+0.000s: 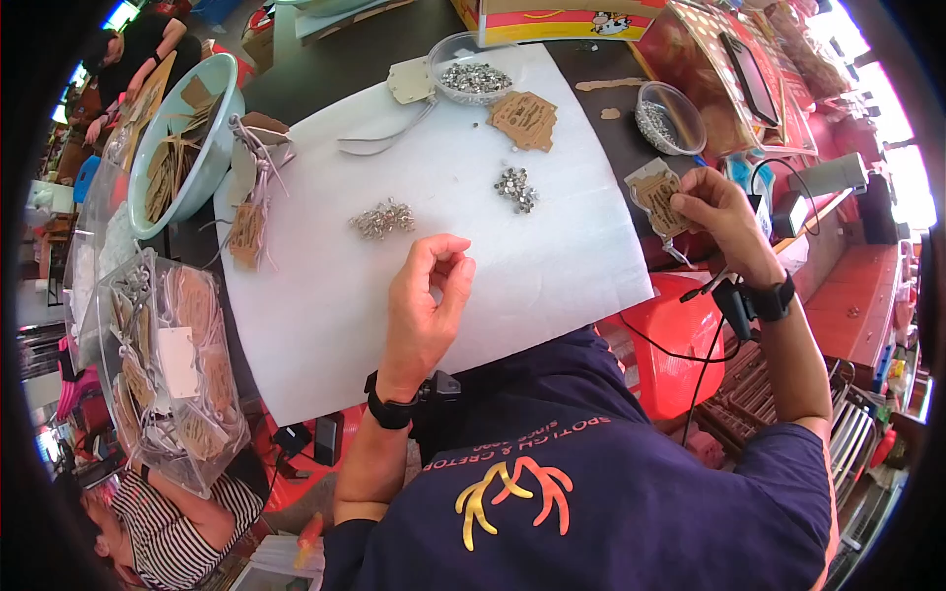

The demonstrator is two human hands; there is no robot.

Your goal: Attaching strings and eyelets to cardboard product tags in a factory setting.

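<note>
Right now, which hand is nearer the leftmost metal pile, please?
Left: the left hand is below-right of the pile; the right hand is off the sheet, farther right.

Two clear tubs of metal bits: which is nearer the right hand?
The right tub, on the dark tabletop just beyond the right hand. The other tub, farther left, sits at the far edge of the white sheet.

Red lettering stands in two lines on the dark blue shirt. The brown tag in the right hand bears dark print, too small to read.
</note>
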